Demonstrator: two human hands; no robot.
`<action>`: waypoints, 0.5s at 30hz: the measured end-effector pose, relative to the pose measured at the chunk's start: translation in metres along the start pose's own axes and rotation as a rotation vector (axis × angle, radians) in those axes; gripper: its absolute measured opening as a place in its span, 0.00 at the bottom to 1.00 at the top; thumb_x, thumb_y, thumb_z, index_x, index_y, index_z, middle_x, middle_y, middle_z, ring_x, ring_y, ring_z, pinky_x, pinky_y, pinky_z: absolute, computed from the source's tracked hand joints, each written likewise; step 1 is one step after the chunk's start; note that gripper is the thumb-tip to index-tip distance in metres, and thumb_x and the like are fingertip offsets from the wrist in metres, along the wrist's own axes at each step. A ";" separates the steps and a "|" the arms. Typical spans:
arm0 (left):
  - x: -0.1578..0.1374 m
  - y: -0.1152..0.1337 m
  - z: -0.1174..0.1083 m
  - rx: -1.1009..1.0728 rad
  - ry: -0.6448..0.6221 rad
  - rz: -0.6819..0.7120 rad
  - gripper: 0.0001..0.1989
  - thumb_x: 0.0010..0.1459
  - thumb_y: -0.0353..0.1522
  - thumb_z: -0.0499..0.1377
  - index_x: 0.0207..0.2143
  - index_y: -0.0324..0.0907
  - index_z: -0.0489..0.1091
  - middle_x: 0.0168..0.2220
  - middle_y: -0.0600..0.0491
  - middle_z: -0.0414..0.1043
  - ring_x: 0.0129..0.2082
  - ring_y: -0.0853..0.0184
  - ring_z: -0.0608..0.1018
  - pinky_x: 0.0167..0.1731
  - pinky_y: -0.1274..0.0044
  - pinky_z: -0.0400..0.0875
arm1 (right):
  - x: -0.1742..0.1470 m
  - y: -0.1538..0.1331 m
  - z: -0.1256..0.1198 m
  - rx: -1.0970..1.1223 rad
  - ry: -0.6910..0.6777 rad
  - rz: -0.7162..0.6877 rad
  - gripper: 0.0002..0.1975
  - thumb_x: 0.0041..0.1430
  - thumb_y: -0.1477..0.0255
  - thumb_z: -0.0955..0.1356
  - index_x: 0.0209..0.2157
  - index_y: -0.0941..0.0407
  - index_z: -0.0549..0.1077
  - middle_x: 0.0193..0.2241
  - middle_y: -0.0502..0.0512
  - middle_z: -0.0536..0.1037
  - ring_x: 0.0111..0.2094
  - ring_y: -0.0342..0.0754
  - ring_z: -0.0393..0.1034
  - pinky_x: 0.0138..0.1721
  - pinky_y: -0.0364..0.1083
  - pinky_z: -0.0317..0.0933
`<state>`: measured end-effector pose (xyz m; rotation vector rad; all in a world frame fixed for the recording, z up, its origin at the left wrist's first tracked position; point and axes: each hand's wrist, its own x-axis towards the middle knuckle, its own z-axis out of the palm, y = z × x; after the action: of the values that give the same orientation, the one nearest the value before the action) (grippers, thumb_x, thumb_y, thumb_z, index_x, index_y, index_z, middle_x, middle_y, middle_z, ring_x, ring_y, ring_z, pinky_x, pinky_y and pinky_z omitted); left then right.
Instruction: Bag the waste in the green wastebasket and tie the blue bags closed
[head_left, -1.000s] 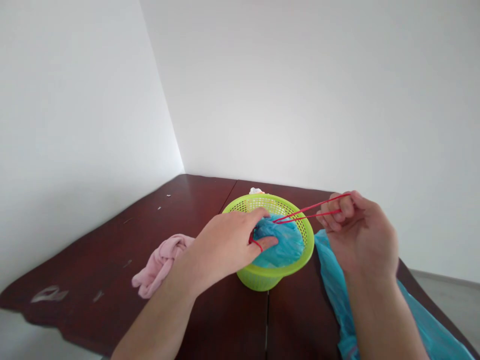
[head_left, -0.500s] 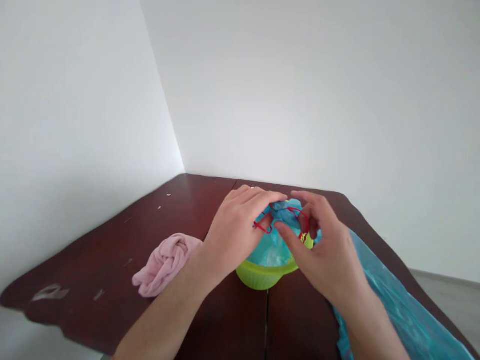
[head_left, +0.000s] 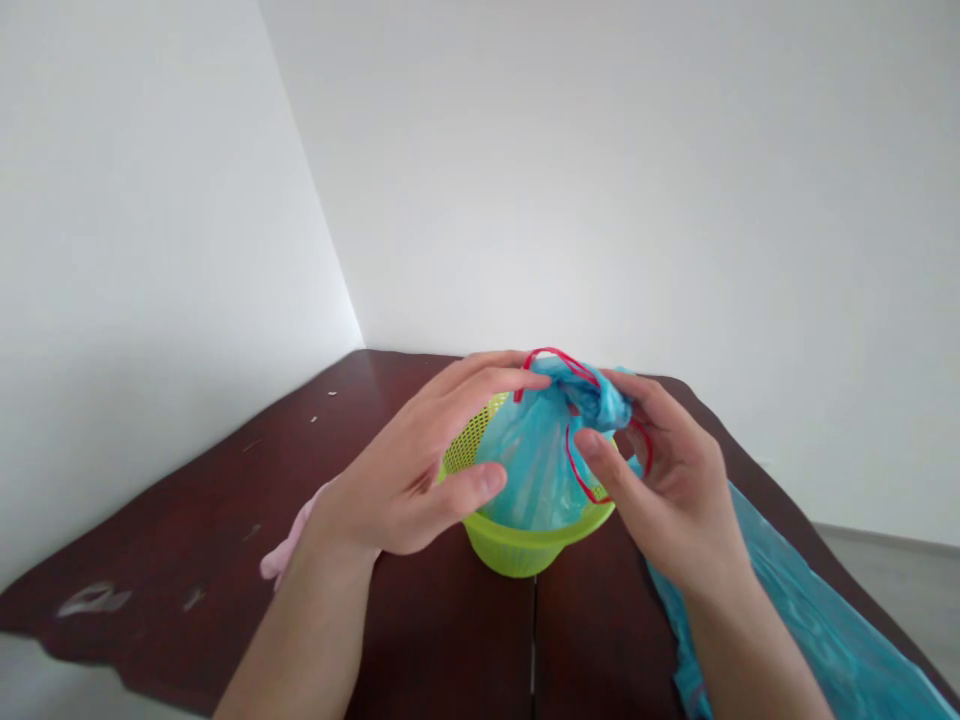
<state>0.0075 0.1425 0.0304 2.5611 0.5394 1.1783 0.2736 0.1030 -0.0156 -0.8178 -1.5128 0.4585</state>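
Observation:
A translucent blue plastic bag (head_left: pixel 529 465) with red drawstrings (head_left: pixel 574 460) sits inside a lime-green basket (head_left: pixel 517 560), its neck gathered in a bunch at the top. My right hand (head_left: pixel 667 475) holds that bunch loosely, the thumb in front and the fingers behind it; a red string loop lies by its fingers. My left hand (head_left: pixel 420 460) is open at the bag's left side, thumb and fingers wide apart. Its index fingertip reaches the gathered neck, but I cannot tell whether it touches.
Another blue plastic sheet or bag (head_left: pixel 817 610) lies along the right of the dark brown table (head_left: pixel 457 640). A pink cloth (head_left: pixel 289 540) is partly covered by my left forearm. White scraps (head_left: pixel 94 600) lie at the left, and white walls (head_left: pixel 600 180) rise behind.
My left hand has let go of the bag's neck, spreading its fingers and shifting left. The bunched top has risen slightly and tilted toward my right hand. The pink cloth is now mostly hidden.

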 end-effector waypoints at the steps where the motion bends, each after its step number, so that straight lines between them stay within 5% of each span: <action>1: 0.002 -0.001 0.002 -0.044 -0.017 -0.002 0.28 0.82 0.53 0.59 0.75 0.54 0.76 0.78 0.44 0.74 0.78 0.43 0.75 0.78 0.53 0.71 | -0.003 -0.001 0.000 -0.012 -0.030 -0.023 0.23 0.79 0.60 0.78 0.70 0.44 0.82 0.62 0.58 0.88 0.58 0.60 0.85 0.61 0.57 0.79; 6: 0.010 -0.004 0.020 -0.106 0.105 -0.150 0.30 0.85 0.58 0.53 0.57 0.48 0.85 0.63 0.44 0.85 0.63 0.50 0.85 0.65 0.60 0.80 | -0.006 -0.006 0.000 -0.166 -0.140 -0.151 0.19 0.86 0.61 0.69 0.69 0.44 0.85 0.63 0.60 0.88 0.63 0.66 0.83 0.64 0.64 0.77; 10: 0.009 -0.010 0.020 0.083 0.078 -0.398 0.22 0.80 0.53 0.65 0.41 0.46 0.80 0.41 0.52 0.86 0.42 0.58 0.86 0.45 0.68 0.80 | -0.001 -0.004 0.003 -0.247 -0.191 -0.309 0.15 0.82 0.68 0.71 0.60 0.45 0.90 0.55 0.59 0.91 0.56 0.64 0.86 0.59 0.63 0.78; 12: 0.007 -0.013 0.017 0.146 0.099 -0.431 0.18 0.72 0.50 0.75 0.47 0.48 0.79 0.47 0.52 0.88 0.47 0.55 0.87 0.48 0.66 0.82 | 0.001 -0.003 0.005 -0.266 -0.201 -0.369 0.13 0.79 0.72 0.73 0.55 0.46 0.91 0.49 0.58 0.91 0.51 0.61 0.86 0.56 0.62 0.79; 15: 0.006 -0.016 0.016 0.080 0.104 -0.369 0.35 0.65 0.44 0.81 0.68 0.53 0.74 0.67 0.47 0.84 0.63 0.50 0.87 0.60 0.61 0.82 | 0.000 -0.004 0.007 -0.216 -0.218 -0.371 0.12 0.78 0.73 0.73 0.52 0.47 0.90 0.47 0.58 0.91 0.48 0.61 0.86 0.54 0.61 0.80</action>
<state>0.0200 0.1584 0.0183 2.3320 1.0492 1.1773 0.2656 0.1013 -0.0139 -0.6451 -1.8938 0.1107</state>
